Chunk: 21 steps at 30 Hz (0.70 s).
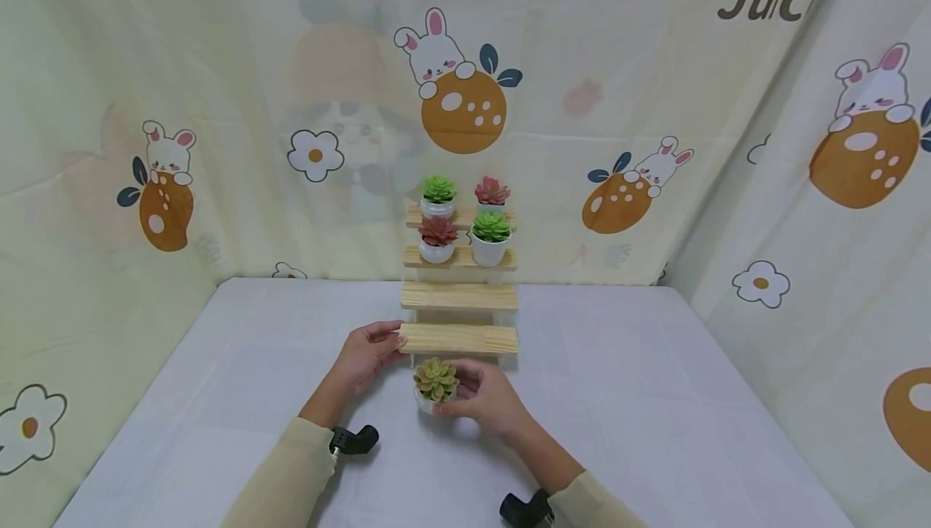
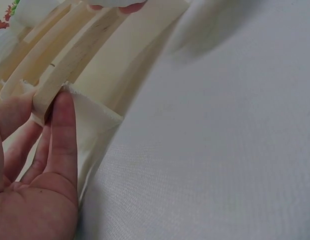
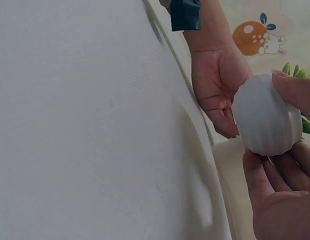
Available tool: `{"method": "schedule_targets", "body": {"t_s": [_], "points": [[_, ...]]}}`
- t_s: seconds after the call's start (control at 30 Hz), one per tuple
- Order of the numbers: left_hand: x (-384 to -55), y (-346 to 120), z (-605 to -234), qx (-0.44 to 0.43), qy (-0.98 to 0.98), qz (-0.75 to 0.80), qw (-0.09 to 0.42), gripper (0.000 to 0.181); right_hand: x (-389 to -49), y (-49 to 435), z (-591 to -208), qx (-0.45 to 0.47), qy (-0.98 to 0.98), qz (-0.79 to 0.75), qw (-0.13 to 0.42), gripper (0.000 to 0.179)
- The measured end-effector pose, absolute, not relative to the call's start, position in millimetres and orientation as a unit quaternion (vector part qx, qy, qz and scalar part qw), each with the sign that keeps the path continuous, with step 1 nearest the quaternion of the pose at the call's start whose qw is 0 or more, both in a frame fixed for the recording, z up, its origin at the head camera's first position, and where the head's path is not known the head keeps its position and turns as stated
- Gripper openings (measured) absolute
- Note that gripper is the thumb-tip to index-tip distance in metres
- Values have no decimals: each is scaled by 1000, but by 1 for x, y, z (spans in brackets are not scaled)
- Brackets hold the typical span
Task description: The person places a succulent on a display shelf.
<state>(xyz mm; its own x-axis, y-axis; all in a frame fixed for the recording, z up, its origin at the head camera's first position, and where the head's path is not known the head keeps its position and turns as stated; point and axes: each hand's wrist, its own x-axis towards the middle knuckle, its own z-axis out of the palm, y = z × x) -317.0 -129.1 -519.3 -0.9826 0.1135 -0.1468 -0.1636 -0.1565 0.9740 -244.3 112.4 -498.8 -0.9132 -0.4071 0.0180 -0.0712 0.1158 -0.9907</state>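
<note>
My right hand [image 1: 486, 400] grips a small potted succulent [image 1: 436, 381] by its white ribbed pot [image 3: 267, 117], thumb on one side and fingers on the other. The plant has green leaves with reddish tips and is in front of the lowest step of a wooden tiered stand [image 1: 460, 339]. At that step's left end, my left hand [image 1: 367, 356] pinches the board [image 2: 77, 55] between thumb and fingers. Higher up, the two upper steps bear a green succulent [image 1: 439, 190], a pink one [image 1: 492, 192], a dark red one [image 1: 437, 232] and another green one [image 1: 490, 229], all in white pots.
A white cloth covers the table [image 1: 640, 399]. Behind the stand and along both sides hangs a cream curtain [image 1: 553, 43] printed with rabbits, oranges and flowers. Each wrist wears a black camera mount [image 1: 354, 440].
</note>
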Motion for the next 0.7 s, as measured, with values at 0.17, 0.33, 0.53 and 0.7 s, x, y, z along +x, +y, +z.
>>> {"method": "schedule_targets", "body": {"t_s": [0.17, 0.33, 0.53, 0.7], "points": [[-318, -130, -520, -16, 640, 763, 92, 44, -247, 113, -495, -160, 740, -641, 126, 63], [-318, -131, -521, -12, 639, 764, 91, 44, -251, 113, -492, -167, 740, -641, 116, 62], [-317, -130, -521, -11, 635, 767, 89, 43, -259, 112, -490, -160, 732, -654, 107, 61], [-317, -130, -520, -15, 637, 765, 90, 42, -265, 110, -486, -154, 730, -658, 106, 61]]}}
